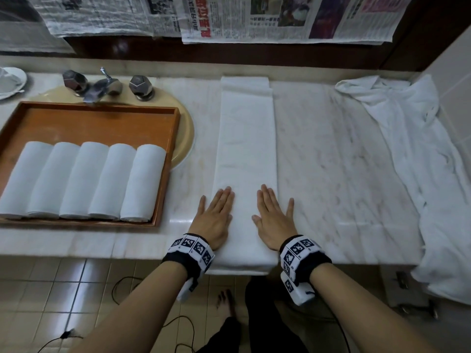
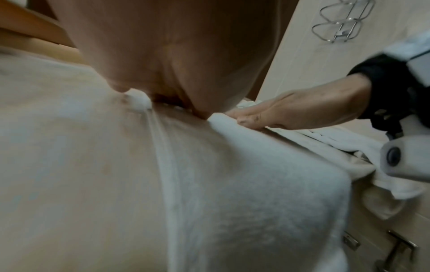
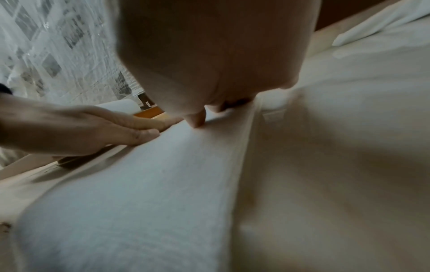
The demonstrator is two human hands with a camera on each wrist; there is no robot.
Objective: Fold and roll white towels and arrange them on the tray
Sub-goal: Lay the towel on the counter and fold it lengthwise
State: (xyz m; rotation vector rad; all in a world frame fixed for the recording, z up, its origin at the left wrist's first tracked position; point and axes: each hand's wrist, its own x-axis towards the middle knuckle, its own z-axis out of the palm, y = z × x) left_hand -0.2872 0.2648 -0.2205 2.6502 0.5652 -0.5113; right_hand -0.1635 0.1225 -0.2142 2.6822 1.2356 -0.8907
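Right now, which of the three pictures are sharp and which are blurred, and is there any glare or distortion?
Head view: mostly sharp, dim light, wide-angle bending at the edges, a pale glare on the floor tiles. Left wrist view: soft; the left hand fills the top, out of focus over the folded towel. Right wrist view: equally soft; the right hand is a blur.

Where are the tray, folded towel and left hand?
tray (image 1: pixel 167 159), head view, right rim.
folded towel (image 1: pixel 247 138), head view, middle of the strip.
left hand (image 1: pixel 214 215), head view, back of hand.
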